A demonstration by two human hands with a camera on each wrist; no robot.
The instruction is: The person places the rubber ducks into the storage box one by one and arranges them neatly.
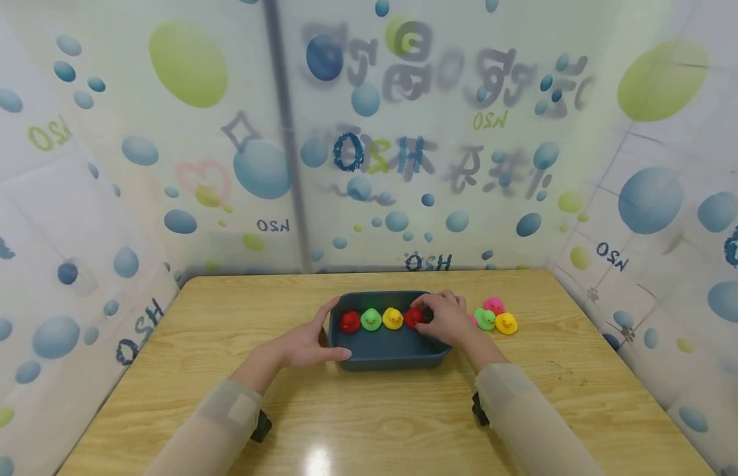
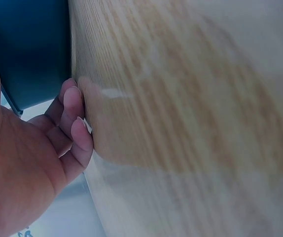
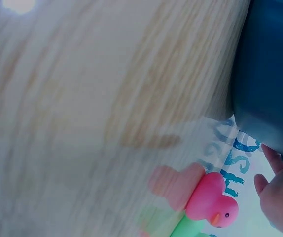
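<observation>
A dark blue tray point(image 1: 374, 363) sits on the table with a row of rubber ducks along its back half. From the left come a red duck point(image 1: 349, 322), a green duck point(image 1: 371, 320), a yellow duck point(image 1: 393, 318) and another red duck point(image 1: 413, 318). My right hand point(image 1: 450, 320) reaches over the tray's right end and pinches that last red duck between thumb and index finger. At the tray's left end my left hand point(image 1: 303, 344) grips it, thumb over the front corner, index finger at the back corner. Its other fingers point(image 2: 72, 103) curl beside the outer wall.
Right of the tray, loose ducks lie on the wooden table point(image 1: 369, 423): a green one point(image 1: 485, 319), a yellow one point(image 1: 507, 323) and a pink one point(image 1: 494, 305), with another pink one point(image 3: 213, 200) partly behind my right hand. A patterned curtain point(image 1: 369, 218) encloses the table's back and sides.
</observation>
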